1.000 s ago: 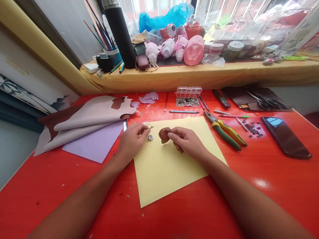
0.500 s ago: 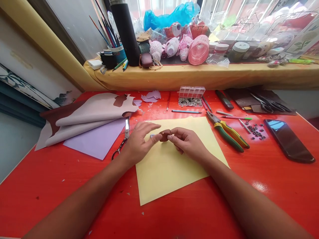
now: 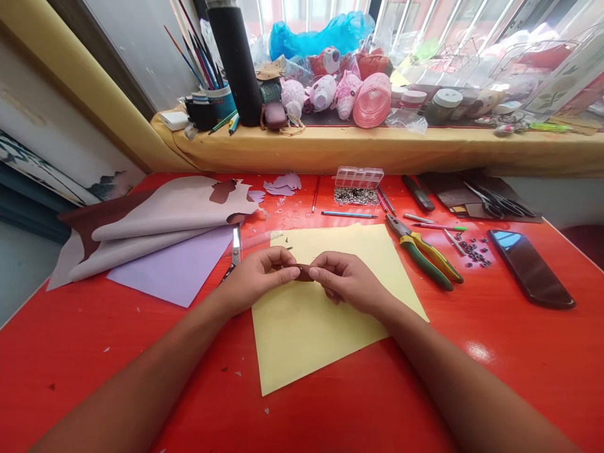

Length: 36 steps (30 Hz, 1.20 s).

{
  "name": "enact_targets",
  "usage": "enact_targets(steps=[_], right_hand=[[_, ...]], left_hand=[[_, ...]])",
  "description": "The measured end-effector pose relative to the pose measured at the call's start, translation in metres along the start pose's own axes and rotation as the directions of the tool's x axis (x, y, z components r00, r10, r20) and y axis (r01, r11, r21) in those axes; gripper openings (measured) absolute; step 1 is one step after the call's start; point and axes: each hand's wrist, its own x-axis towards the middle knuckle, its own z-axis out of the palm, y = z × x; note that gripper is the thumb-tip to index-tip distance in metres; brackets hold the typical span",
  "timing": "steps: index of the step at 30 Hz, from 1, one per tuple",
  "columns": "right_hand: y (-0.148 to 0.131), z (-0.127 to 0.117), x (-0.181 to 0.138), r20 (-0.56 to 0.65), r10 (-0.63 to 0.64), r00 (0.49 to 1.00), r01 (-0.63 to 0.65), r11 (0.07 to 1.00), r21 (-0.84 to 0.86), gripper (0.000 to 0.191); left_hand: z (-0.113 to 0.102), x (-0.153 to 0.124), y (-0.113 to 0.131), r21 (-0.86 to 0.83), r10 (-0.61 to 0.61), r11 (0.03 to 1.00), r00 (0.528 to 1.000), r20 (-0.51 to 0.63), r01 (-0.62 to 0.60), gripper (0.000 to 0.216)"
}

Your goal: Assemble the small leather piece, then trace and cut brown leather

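Note:
Between my two hands is a small piece of dark brown leather (image 3: pixel 303 272), held just above a yellow sheet of paper (image 3: pixel 302 340). My left hand (image 3: pixel 264 277) pinches its left end between thumb and fingers. The right end is gripped the same way by my right hand (image 3: pixel 346 280). My fingers cover both ends of the leather, so only its middle shows. Close to my left hand, partly hidden by it, lies a pair of scissors (image 3: pixel 236 248) and a clear ruler-like strip (image 3: pixel 259 239).
Right of the paper lie pliers (image 3: pixel 425 255), several small metal rings (image 3: pixel 476 251) and a phone (image 3: pixel 531 267). Behind stands an open compartment box (image 3: pixel 358 189) of metal bits. Folded leather (image 3: pixel 165 207) lies left over a purple sheet (image 3: pixel 179 270); black scissors (image 3: pixel 500 201) sit back right.
My left fingers, apart beside the leather half a second ago, have closed on its left end. The right hand keeps its pinch. The camera view has shifted slightly.

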Motion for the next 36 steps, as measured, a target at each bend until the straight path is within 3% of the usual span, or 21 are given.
enact_targets(steps=[5, 8, 11, 13, 19, 25, 36], right_hand=[[-0.006, -0.003, -0.003, 0.004, 0.017, 1.000, -0.017, 1.000, -0.004, 0.038], [-0.006, -0.011, -0.001, -0.185, -0.009, 0.983, 0.001, 0.999, -0.039, 0.036], [0.001, -0.023, 0.003, -0.417, -0.042, 0.908, -0.002, 0.995, -0.104, 0.033], [0.006, -0.031, 0.005, -0.472, -0.041, 0.880, -0.038, 0.987, -0.156, 0.031], [0.011, -0.042, 0.006, -0.429, -0.027, 0.903, -0.138, 0.928, -0.348, 0.025], [0.009, -0.048, 0.003, -0.421, -0.017, 0.907, -0.191, 0.874, -0.447, 0.024], [0.019, -0.047, 0.012, -0.473, 0.048, 0.880, -0.200, 0.940, -0.277, 0.031]], left_hand=[[-0.002, 0.000, -0.004, -0.109, -0.035, 0.993, 0.997, 0.066, 0.042, 0.032], [-0.002, 0.002, -0.006, -0.211, -0.053, 0.975, 0.995, 0.082, 0.069, 0.032], [-0.001, 0.005, -0.007, -0.335, -0.022, 0.942, 1.000, -0.011, 0.017, 0.029], [-0.001, 0.008, -0.008, -0.392, -0.016, 0.920, 0.997, -0.073, -0.014, 0.027], [-0.003, 0.012, -0.010, -0.503, -0.085, 0.864, 0.985, -0.147, -0.001, 0.029], [-0.002, 0.010, -0.010, -0.514, -0.074, 0.857, 0.992, -0.099, 0.012, 0.022], [0.000, 0.010, -0.016, -0.473, -0.046, 0.880, 0.999, -0.004, 0.039, 0.025]])
